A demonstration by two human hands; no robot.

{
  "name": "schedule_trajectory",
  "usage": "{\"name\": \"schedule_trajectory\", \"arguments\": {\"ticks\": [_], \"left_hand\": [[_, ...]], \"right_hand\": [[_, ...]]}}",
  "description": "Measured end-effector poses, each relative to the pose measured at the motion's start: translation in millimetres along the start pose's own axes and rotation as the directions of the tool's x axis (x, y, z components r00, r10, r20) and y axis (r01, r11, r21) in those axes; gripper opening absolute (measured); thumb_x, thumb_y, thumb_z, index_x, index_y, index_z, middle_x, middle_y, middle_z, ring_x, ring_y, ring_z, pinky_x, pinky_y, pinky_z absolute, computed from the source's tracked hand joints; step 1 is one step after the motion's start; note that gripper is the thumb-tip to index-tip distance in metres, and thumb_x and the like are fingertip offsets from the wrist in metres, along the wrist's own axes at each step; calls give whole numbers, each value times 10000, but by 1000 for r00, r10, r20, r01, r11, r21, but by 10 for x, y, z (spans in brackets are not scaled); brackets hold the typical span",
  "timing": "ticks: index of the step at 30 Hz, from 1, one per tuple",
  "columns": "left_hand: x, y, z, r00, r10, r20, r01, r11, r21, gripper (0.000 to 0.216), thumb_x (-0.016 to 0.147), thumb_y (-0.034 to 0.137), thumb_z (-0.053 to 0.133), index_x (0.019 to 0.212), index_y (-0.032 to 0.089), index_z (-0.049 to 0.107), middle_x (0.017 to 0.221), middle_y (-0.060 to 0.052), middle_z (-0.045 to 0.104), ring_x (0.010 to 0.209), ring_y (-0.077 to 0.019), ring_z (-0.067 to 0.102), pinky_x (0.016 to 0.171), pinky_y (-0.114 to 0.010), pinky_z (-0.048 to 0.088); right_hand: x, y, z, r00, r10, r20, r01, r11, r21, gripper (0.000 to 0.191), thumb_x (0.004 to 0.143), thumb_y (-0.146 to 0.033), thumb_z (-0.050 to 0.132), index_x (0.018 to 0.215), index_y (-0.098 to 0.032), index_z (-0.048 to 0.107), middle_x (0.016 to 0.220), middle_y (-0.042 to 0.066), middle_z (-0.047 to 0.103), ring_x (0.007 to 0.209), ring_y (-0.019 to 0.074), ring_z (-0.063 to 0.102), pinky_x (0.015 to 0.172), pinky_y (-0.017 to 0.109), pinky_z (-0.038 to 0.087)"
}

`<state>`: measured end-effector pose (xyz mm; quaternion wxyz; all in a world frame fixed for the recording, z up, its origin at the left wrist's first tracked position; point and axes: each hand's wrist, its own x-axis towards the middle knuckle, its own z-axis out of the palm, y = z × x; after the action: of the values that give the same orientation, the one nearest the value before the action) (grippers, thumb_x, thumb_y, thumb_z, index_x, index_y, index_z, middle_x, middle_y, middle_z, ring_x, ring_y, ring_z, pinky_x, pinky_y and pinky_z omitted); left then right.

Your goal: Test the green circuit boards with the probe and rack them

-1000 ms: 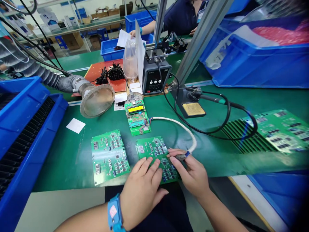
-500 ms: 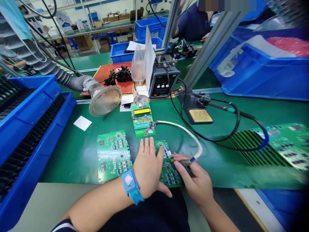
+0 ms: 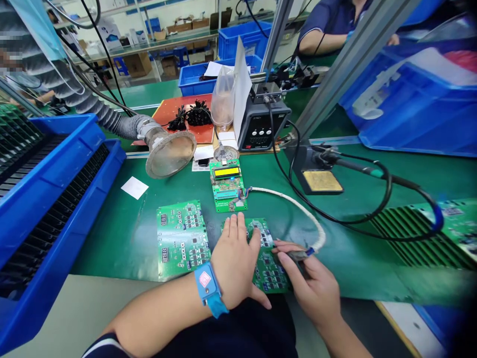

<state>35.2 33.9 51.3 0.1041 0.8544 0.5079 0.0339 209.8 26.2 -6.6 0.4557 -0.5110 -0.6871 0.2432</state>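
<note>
Fingers stretched out, my left hand (image 3: 235,266) lies flat over a green circuit board (image 3: 274,276) at the bench's front edge and hides much of it. My right hand (image 3: 313,283) pinches a grey probe connector (image 3: 298,255) on the end of a white sleeved cable (image 3: 288,195), its tip at the board's right side. The cable runs to a small programmer board (image 3: 227,186) with a lit yellow display. Left of my left hand lies a second circuit board (image 3: 182,238) with two digit displays. A blue wrist strap (image 3: 209,289) is on my left wrist.
A soldering station (image 3: 264,122) and an iron stand with a yellow sponge (image 3: 322,181) stand behind. A fume hose nozzle (image 3: 169,154) hangs at left. Blue bins (image 3: 78,186) with boards flank the left; stacked boards (image 3: 410,233) lie right. Another person (image 3: 328,30) sits across the bench.
The camera view has shifted, so the scene sits slightly further right. Both hands keep their places on the board and probe connector. The person across has moved an arm.
</note>
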Motion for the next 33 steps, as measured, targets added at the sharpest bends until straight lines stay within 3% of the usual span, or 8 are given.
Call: {"name": "schedule_trajectory", "arguments": {"ticks": [13,18,25,30,33], "left_hand": [[27,10,-46,998,-17,60,16,1000,13,1366,297,668,869,1377,1,364,1446,-365,285,1346,-513,263,1074,-604,305],[30,12,-49,999,-19,30,19,1000,17,1345,298,709,841,1361,20,392,1437,-342,331,1340,-510,283,1058,-611,320],[54,84,-214,978,-101,181,88,993,76,1332,357,651,872,1405,10,356,1473,-355,226,1367,-488,228,1098,-568,281],[38,114,-323,971,-78,224,54,992,113,1295,444,713,810,1433,37,318,1479,-336,247,1385,-453,221,1132,-528,230],[-102,75,-487,983,-40,179,24,995,92,1267,463,718,798,1448,87,311,1492,-314,243,1385,-463,211,1127,-548,227]], "right_hand": [[13,-10,6,999,-27,-25,27,1000,-15,80,880,-256,564,899,-226,635,913,64,712,899,239,689,820,364,550],[37,-42,17,1000,-8,-27,8,1000,-12,111,879,-296,565,896,-218,641,905,65,720,883,240,690,821,369,550],[5,-14,48,999,24,-48,-23,999,29,148,878,-326,570,911,-206,650,910,71,722,875,232,683,823,373,543],[72,-72,-3,992,115,-49,-106,982,157,183,858,-372,593,872,-203,662,902,73,730,856,230,689,804,370,548],[234,-125,-9,971,206,-122,-163,941,297,194,861,-395,587,873,-211,648,890,66,730,872,214,692,789,342,552]]}}
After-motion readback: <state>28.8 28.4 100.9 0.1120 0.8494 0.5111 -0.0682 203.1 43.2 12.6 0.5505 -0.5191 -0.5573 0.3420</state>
